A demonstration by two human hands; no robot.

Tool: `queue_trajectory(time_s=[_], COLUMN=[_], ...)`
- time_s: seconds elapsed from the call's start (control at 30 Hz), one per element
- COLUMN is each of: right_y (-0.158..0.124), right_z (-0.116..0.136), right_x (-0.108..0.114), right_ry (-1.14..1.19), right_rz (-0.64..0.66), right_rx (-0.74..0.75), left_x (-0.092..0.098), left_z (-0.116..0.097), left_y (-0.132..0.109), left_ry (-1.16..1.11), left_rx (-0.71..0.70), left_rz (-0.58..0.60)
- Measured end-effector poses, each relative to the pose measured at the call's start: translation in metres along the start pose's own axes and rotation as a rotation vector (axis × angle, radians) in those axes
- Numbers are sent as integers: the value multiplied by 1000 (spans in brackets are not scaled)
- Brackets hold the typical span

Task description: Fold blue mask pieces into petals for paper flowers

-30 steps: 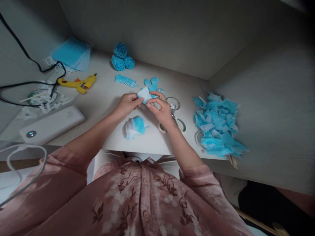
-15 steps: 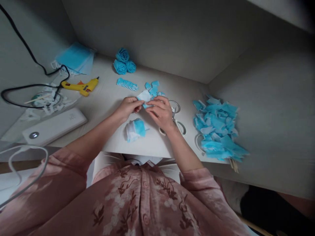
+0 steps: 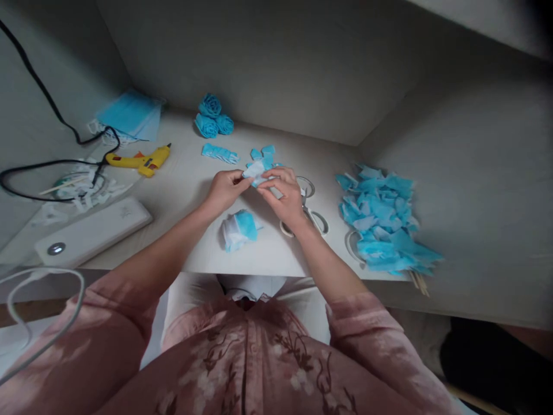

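Observation:
Between my two hands is a small piece of blue and white mask fabric [image 3: 254, 169], its white side facing up. My left hand [image 3: 226, 189] pinches its left edge between thumb and fingers. The fingers of my right hand [image 3: 284, 193] close on its right edge. Just beyond lie several cut blue pieces [image 3: 264, 153]. Nearer the table edge sits a blue and white fabric bundle [image 3: 239, 229]. White-handled scissors [image 3: 318, 221] lie partly under my right wrist.
At the back are blue fabric roses [image 3: 210, 105] and a row of folded blue strips [image 3: 220, 153]. Leftward lie a yellow glue gun [image 3: 149, 160], blue masks [image 3: 129, 112] and a white power bank [image 3: 97, 230]. To the right is a heap of blue fabric flowers [image 3: 382, 213] with sticks.
My view has tilted and shifted slightly. Both hands keep hold of the fabric piece, which now lies flatter between my fingers.

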State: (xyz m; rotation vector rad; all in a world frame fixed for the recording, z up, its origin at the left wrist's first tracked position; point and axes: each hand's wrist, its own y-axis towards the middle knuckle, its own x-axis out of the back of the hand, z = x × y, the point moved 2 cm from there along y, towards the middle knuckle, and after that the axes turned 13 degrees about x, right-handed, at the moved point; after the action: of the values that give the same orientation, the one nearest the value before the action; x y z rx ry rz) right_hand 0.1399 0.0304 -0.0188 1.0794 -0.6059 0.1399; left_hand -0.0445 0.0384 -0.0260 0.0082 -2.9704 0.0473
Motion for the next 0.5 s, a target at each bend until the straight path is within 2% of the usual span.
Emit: queue_trajectory(time_s=[0.13,0.5], right_y=[-2,-7], right_z=[-4,-18], right_x=[-3,-14], right_ry=[55,449], right_rz=[-61,-133], right_rx=[-138,-434], left_x=[1,-1], left_z=[1,3], left_y=[4,7], left_ry=[-5,19], left_rx=[-30,-36], left_rz=[1,20])
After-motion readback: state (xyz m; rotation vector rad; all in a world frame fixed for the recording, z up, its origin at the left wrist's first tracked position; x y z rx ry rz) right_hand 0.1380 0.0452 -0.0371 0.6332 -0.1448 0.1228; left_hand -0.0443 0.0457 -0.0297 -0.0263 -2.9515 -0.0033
